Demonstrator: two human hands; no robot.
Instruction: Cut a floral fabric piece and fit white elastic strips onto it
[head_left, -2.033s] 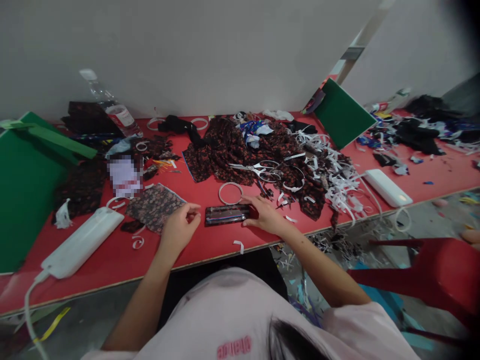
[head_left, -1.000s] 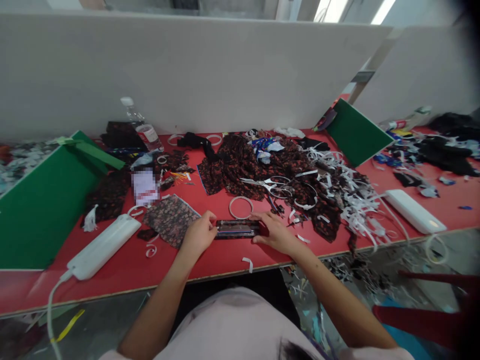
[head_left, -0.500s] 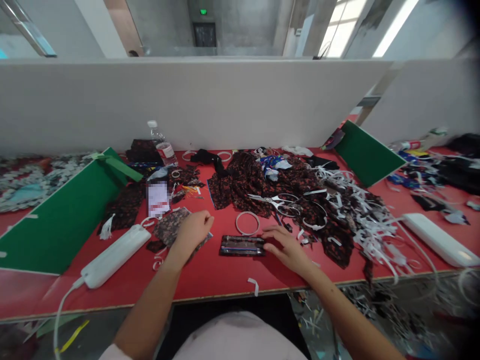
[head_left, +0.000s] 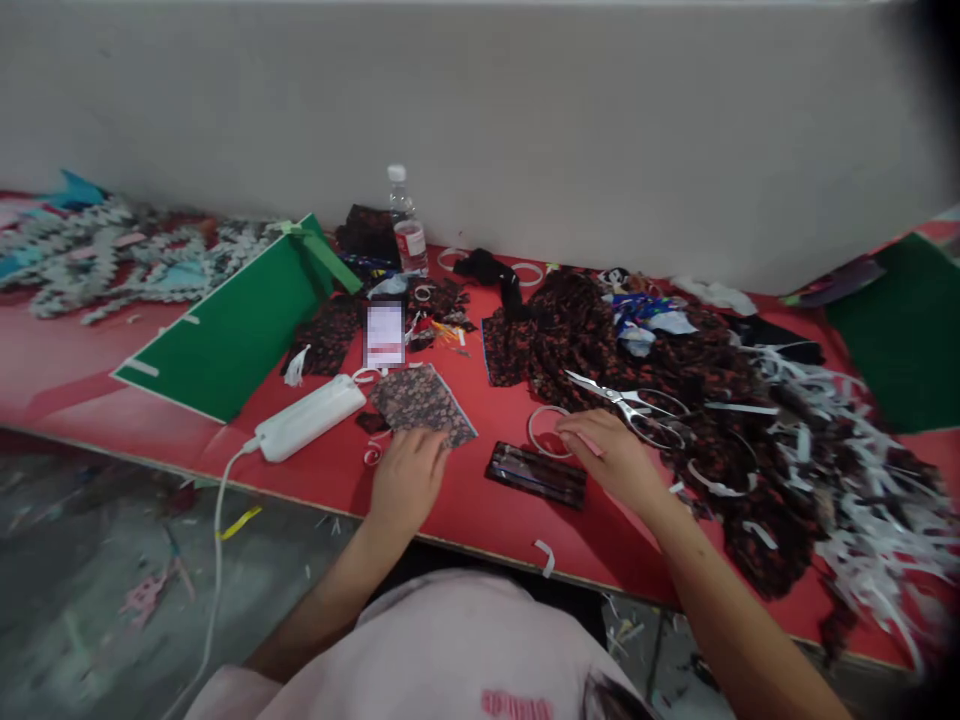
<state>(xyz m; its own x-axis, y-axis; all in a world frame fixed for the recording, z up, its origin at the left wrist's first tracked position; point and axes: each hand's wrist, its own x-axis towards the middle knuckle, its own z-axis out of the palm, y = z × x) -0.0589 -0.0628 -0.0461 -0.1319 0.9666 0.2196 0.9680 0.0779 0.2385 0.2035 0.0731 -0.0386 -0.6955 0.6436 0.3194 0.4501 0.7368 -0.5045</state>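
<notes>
The table (head_left: 465, 520) is red, the board (head_left: 232, 330) is green, the cloth (head_left: 421, 402) is dark with small flowers, and the paper strips (head_left: 862, 470) are white.

A flat rectangular dark patterned fabric piece (head_left: 422, 403) lies on the red table surface, its near edge touching the left hand (head_left: 406, 478). A narrow dark folded strip (head_left: 537, 474), apparently fabric with glossy streaks, lies flat just beside the right hand (head_left: 616, 462). A white ring (head_left: 546, 431) lies flat at that hand's fingertips.
</notes>
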